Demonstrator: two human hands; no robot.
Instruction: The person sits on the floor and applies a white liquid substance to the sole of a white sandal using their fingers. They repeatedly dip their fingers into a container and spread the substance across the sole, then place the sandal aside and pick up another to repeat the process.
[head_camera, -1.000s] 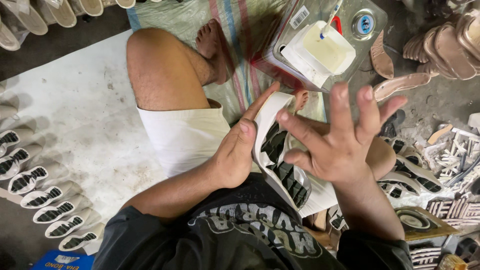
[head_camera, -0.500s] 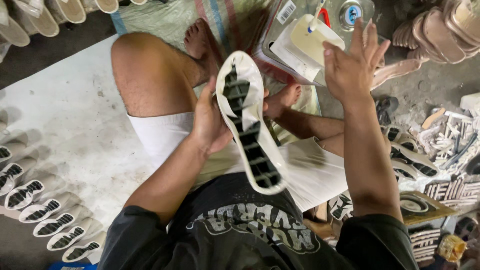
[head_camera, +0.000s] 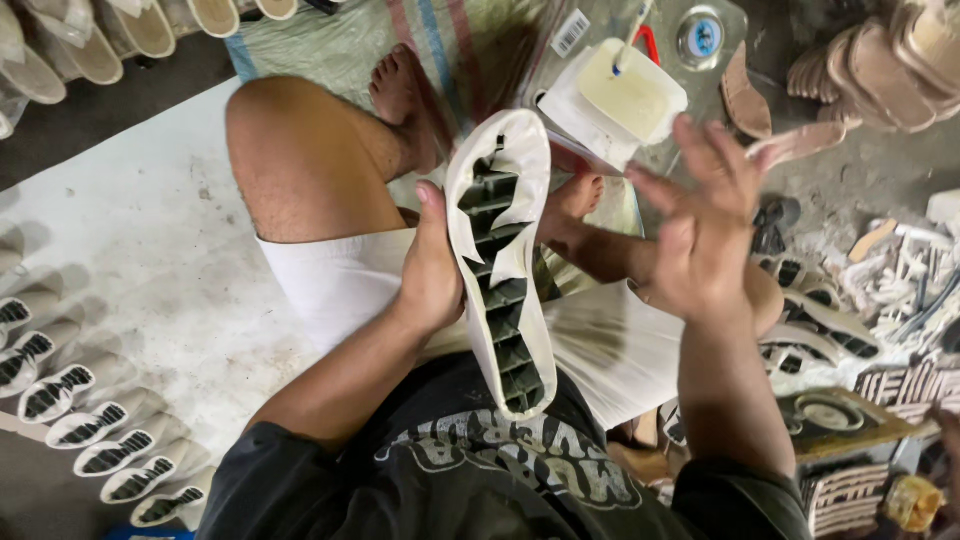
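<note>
left hand (head_camera: 432, 272) grips shoe sole (head_camera: 500, 260)

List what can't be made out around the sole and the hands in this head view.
- Left hand: fingers hidden behind the sole.
- Right hand: motion-blurred; fingertips unclear.
- Glue tub: brush handle cut off by the top edge.
- Sole's far face: turned away from the camera.

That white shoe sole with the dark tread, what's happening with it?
A person sitting on the floor holds the white shoe sole with dark zigzag tread upright in the left hand. The right hand is raised beside it, open and empty. Ahead sits a white tub of pale glue with a brush in it. Rows of matching soles lie on the floor.
</note>
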